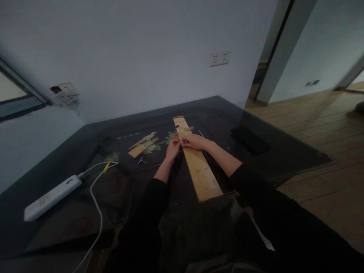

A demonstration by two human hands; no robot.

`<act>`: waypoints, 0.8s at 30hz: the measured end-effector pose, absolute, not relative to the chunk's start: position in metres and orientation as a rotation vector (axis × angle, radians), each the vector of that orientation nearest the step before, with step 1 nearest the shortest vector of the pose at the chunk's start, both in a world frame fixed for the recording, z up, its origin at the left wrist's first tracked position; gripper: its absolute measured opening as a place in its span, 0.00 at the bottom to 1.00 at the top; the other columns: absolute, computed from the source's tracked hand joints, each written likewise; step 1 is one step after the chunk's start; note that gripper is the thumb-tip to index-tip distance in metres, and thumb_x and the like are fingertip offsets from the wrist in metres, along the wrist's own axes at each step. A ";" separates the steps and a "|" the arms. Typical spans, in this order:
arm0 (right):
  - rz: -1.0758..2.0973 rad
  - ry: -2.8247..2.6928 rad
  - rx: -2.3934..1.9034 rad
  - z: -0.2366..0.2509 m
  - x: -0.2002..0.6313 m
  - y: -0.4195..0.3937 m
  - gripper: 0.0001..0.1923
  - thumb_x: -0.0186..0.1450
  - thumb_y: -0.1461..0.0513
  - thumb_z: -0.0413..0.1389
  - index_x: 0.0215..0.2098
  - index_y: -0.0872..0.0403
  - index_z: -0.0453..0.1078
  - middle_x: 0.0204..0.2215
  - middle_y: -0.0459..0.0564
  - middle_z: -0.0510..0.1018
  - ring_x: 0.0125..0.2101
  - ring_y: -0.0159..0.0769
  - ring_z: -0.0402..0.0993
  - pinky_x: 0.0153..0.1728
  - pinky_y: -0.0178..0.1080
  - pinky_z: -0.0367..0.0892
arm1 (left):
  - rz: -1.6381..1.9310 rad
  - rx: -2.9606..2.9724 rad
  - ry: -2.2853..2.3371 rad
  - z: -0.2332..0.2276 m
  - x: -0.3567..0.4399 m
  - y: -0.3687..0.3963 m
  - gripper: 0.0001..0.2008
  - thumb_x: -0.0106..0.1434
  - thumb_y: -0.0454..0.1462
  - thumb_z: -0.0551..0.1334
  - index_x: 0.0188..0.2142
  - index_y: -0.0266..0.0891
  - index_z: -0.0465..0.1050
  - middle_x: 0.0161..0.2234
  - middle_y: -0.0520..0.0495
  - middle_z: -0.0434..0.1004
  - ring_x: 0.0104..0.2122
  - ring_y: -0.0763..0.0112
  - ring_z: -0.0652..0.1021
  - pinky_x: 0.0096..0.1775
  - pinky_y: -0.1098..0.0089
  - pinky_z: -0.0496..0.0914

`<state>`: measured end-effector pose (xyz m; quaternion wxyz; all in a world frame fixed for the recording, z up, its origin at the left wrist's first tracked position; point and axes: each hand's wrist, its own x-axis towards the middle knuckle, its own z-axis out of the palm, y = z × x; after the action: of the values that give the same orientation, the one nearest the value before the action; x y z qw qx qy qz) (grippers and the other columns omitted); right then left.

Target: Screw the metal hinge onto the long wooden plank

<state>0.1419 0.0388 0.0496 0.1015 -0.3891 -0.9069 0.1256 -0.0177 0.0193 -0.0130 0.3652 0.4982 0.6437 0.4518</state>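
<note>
Long flat wood plank [203,175] on dark counter [227,110], near end by person, runs fwd under R grip [195,141], just R of L grip [172,148]. Both grips' fingers bunched at plank's L edge, can't tell what's pinched. Far end stained dk brown.

long board [200,170] is yellow-tan w/ dk brn marks [178,126] nr far end; small wood block [137,151] tan too. desk [212,108] blk w/ green & tan leafy print [150,146]. pwr strip [54,197] & cable [98,206] wht, tag [106,167] yellow. sleeves [153,197] blk. wall [142,57] pale grey, floor [315,125] tan-brn, dk-lined.
</note>
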 end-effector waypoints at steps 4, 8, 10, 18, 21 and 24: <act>0.247 -2.726 -1.132 0.051 0.140 0.033 0.15 0.70 0.53 0.52 0.47 0.52 0.73 0.43 0.54 0.80 0.41 0.42 0.74 0.33 0.35 0.58 | 1.190 1.219 1.640 -0.015 -0.018 0.021 0.09 0.64 0.41 0.64 0.40 0.40 0.68 0.33 0.49 0.78 0.32 0.70 0.79 0.35 0.71 0.74; 0.203 -2.749 -1.084 0.047 0.140 0.035 0.14 0.72 0.55 0.51 0.50 0.50 0.72 0.47 0.53 0.80 0.46 0.43 0.75 0.36 0.36 0.61 | 1.198 1.199 1.617 -0.015 -0.018 0.021 0.07 0.64 0.39 0.63 0.39 0.40 0.68 0.34 0.48 0.78 0.33 0.70 0.79 0.35 0.70 0.74; 0.221 -2.762 -1.071 0.047 0.141 0.036 0.14 0.72 0.55 0.51 0.50 0.50 0.72 0.48 0.53 0.79 0.47 0.43 0.74 0.37 0.36 0.61 | 1.200 1.201 1.611 -0.015 -0.018 0.021 0.06 0.65 0.39 0.62 0.39 0.40 0.68 0.34 0.48 0.78 0.33 0.70 0.79 0.35 0.70 0.74; 0.255 -2.752 -1.047 0.047 0.142 0.037 0.11 0.71 0.58 0.52 0.49 0.50 0.72 0.46 0.53 0.80 0.44 0.42 0.74 0.36 0.35 0.60 | 1.178 1.223 1.634 -0.014 -0.018 0.020 0.07 0.65 0.40 0.62 0.39 0.41 0.68 0.33 0.48 0.78 0.34 0.69 0.80 0.35 0.70 0.74; 0.307 -2.741 -1.013 0.046 0.143 0.039 0.10 0.71 0.59 0.53 0.48 0.50 0.72 0.44 0.52 0.80 0.42 0.40 0.74 0.36 0.35 0.59 | 1.171 1.224 1.636 -0.012 -0.017 0.018 0.07 0.65 0.40 0.61 0.40 0.41 0.67 0.33 0.48 0.78 0.34 0.69 0.80 0.35 0.70 0.74; 0.371 -2.742 -0.981 0.046 0.144 0.042 0.08 0.70 0.62 0.54 0.45 0.53 0.72 0.41 0.52 0.79 0.39 0.38 0.72 0.35 0.34 0.58 | 1.169 1.224 1.621 -0.010 -0.017 0.016 0.07 0.65 0.40 0.61 0.40 0.40 0.67 0.34 0.47 0.78 0.33 0.68 0.79 0.34 0.70 0.73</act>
<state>0.1435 0.0418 0.0456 0.1030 -0.3323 -0.9291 0.1256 -0.0168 0.0162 -0.0098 0.3883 0.4813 0.6374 0.4597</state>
